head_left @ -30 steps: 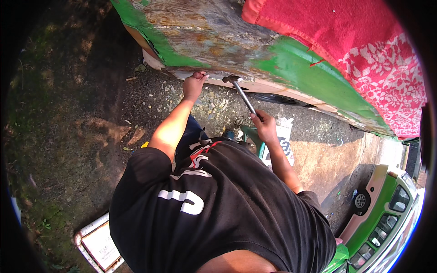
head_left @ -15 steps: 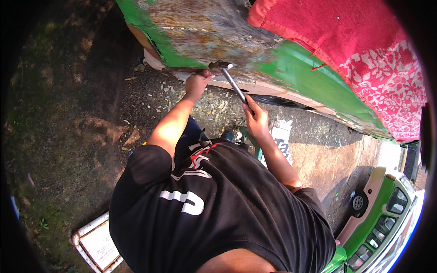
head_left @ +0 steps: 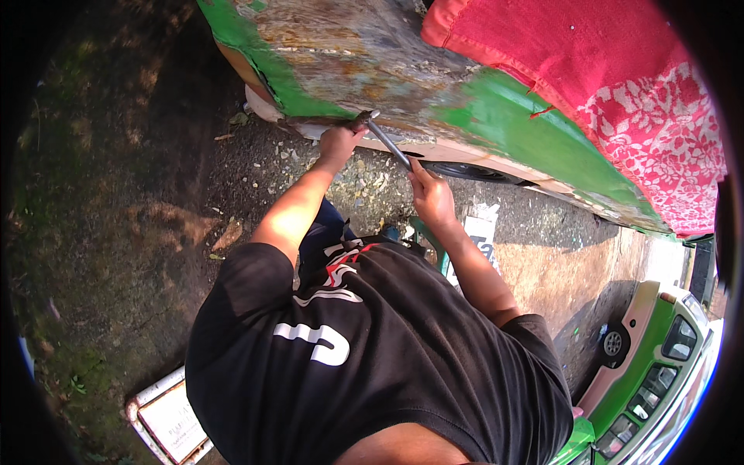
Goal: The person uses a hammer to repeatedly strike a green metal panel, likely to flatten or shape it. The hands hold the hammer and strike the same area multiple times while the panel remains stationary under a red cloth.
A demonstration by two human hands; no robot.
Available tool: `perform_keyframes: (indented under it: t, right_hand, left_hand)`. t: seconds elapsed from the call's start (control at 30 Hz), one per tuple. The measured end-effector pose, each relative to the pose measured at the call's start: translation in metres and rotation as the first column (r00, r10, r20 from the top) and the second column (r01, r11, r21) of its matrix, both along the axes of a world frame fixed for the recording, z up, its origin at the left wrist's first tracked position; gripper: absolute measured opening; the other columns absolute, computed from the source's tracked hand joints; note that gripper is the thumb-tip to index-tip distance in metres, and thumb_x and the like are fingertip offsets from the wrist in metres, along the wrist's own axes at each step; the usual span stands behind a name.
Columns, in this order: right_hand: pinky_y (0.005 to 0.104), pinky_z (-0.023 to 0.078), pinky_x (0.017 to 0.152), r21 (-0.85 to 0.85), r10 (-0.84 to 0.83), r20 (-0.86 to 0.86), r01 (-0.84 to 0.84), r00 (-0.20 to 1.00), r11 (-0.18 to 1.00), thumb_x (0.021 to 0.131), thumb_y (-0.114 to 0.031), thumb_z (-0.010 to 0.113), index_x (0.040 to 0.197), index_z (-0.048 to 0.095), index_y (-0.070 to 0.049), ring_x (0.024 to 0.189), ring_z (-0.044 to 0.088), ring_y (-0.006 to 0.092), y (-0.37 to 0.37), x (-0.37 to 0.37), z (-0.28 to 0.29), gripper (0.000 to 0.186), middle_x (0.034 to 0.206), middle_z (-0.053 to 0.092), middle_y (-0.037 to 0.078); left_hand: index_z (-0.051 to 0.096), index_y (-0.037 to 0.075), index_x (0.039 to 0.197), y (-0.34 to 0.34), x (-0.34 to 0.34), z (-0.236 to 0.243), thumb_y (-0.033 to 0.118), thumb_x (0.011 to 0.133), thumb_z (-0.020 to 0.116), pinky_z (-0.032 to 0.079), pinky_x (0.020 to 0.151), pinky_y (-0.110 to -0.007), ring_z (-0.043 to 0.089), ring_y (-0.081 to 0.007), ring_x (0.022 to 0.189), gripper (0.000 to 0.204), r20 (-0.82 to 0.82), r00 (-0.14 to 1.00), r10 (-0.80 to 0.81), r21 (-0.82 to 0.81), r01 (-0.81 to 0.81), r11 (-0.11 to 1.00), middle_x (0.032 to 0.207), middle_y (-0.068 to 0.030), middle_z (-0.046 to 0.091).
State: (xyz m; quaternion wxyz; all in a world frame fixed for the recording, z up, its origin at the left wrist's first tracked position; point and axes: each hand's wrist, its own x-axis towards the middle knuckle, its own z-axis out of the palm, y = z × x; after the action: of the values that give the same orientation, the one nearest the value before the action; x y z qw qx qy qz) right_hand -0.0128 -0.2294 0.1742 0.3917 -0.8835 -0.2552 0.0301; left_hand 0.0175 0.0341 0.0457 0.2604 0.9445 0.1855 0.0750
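In my right hand [head_left: 432, 198] is the metal handle of a hammer [head_left: 387, 143], my fingers wrapped round its end. The hammer's head is up at the lower edge of a vehicle's body panel [head_left: 372, 70], right beside my left hand's fingertips. My left hand [head_left: 339, 146] is closed and raised against that same edge. Whatever it pinches, if anything, is too small or hidden to name. The panel is green at its sides, with a bare, scraped and rust-brown stretch in the middle.
A red cloth [head_left: 535, 39] with a white flower pattern drapes over the panel's right part. A wheel [head_left: 473, 171] shows under the body. Paint flakes lie on the ground. A green and white van [head_left: 647, 372] stands at lower right, a white-framed board [head_left: 172, 422] at lower left.
The hammer's head has shifted slightly left and down, closer to my left fingertips. My right hand has moved a little left with it; my left hand has barely moved.
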Motion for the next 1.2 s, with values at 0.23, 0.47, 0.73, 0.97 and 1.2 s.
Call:
perform_keyframes:
  t: [0.23, 0.47, 0.73, 0.97, 1.2]
  right_hand:
    - [0.0471, 0.051, 0.063, 0.047, -0.034, 0.049, 0.032, 0.998, 0.998, 0.093, -0.017, 0.063, 0.129, 0.062, -0.019, 0.071, 0.065, 0.0380, -0.007, -0.012, -0.001, 0.036, 0.085, 0.066, 0.017]
    - [0.0446, 0.052, 0.063, 0.258, -0.029, -0.010, 0.031, 1.000, 0.966, 0.093, -0.017, 0.064, 0.130, 0.062, -0.018, 0.073, 0.066, 0.0369, -0.008, -0.013, 0.000, 0.038, 0.085, 0.066, 0.018]
    - [0.0359, 0.050, 0.060, 0.221, -0.036, -0.002, 0.035, 0.999, 0.975, 0.094, -0.006, 0.061, 0.131, 0.060, -0.008, 0.066, 0.065, 0.0280, -0.007, -0.008, 0.005, 0.036, 0.082, 0.065, 0.020]
    - [0.0366, 0.049, 0.057, 0.009, -0.028, 0.093, 0.028, 0.995, 1.000, 0.091, -0.004, 0.064, 0.131, 0.060, -0.011, 0.063, 0.062, 0.0302, -0.013, -0.004, -0.004, 0.041, 0.081, 0.064, 0.018]
    - [0.0483, 0.051, 0.059, -0.191, -0.046, 0.087, 0.062, 0.995, 0.980, 0.093, -0.021, 0.062, 0.133, 0.060, -0.023, 0.068, 0.065, 0.0375, -0.020, -0.014, -0.025, 0.040, 0.081, 0.064, 0.013]
  left_hand:
    - [0.075, 0.015, 0.082, -0.003, -0.005, 0.002, 0.058, 0.084, 0.065, 0.051, 0.061, -0.049, 0.066, -0.0372, 0.066, 0.044, 0.029, 0.999, -0.043, 0.011, 0.043, 0.999, 0.068, -0.0151, 0.067]
    - [0.074, 0.013, 0.078, 0.009, -0.002, -0.017, 0.058, 0.084, 0.064, 0.051, 0.063, -0.049, 0.066, -0.0381, 0.067, 0.047, 0.055, 0.998, -0.024, 0.058, 0.021, 0.998, 0.068, -0.0175, 0.067]
    - [0.075, 0.012, 0.081, -0.002, -0.002, -0.001, 0.057, 0.083, 0.066, 0.052, 0.066, -0.048, 0.067, -0.0382, 0.073, 0.046, -0.038, 0.999, 0.004, 0.018, -0.003, 1.000, 0.073, -0.0171, 0.069]
    - [0.075, 0.009, 0.084, -0.010, -0.010, 0.016, 0.056, 0.084, 0.065, 0.053, 0.070, -0.047, 0.067, -0.0392, 0.076, 0.048, 0.014, 1.000, 0.025, -0.121, -0.023, 0.992, 0.077, -0.0186, 0.069]
    - [0.074, 0.009, 0.087, 0.000, -0.011, -0.004, 0.050, 0.083, 0.068, 0.053, 0.074, -0.047, 0.068, -0.0377, 0.083, 0.042, -0.187, 0.980, -0.065, -0.036, 0.060, 0.998, 0.082, -0.0180, 0.070]
